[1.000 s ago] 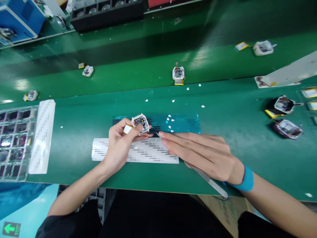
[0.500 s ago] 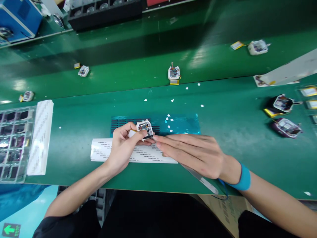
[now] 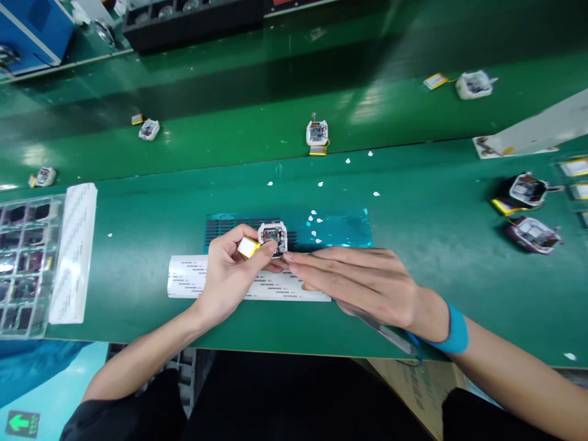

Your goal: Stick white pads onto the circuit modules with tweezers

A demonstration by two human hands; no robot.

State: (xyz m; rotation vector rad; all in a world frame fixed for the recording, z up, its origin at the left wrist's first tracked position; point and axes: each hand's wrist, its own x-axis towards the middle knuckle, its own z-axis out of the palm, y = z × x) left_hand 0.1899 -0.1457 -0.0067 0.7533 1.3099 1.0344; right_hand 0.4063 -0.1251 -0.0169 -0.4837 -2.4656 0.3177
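Note:
My left hand (image 3: 232, 269) grips a small white watch case (image 3: 272, 231) with its circuit board showing, thumb pressed on the case's lower part. A battery (image 3: 248, 246) with yellow edges sits beside the case, against the fingers of that hand. My right hand (image 3: 362, 282) is closed around metal tweezers (image 3: 386, 331), whose broad end sticks out below the palm. Their tips reach the lower right corner of the case, partly covered by my fingers. Under both hands lie a printed white sheet (image 3: 285, 288) and a blue film strip (image 3: 340, 229) with dark strips on it.
More open watch cases with batteries lie about: a white one (image 3: 316, 132) on the belt, a black one (image 3: 526, 190) and a purple one (image 3: 535, 234) at right. A clear tray (image 3: 27, 263) stands left beside a white strip stack (image 3: 73, 254). A metal bracket (image 3: 519, 135) rises at right.
My left hand has turned the watch case more upright and slightly right, and the battery beside it now shows more fully. The tweezers' broad end has shifted a little right.

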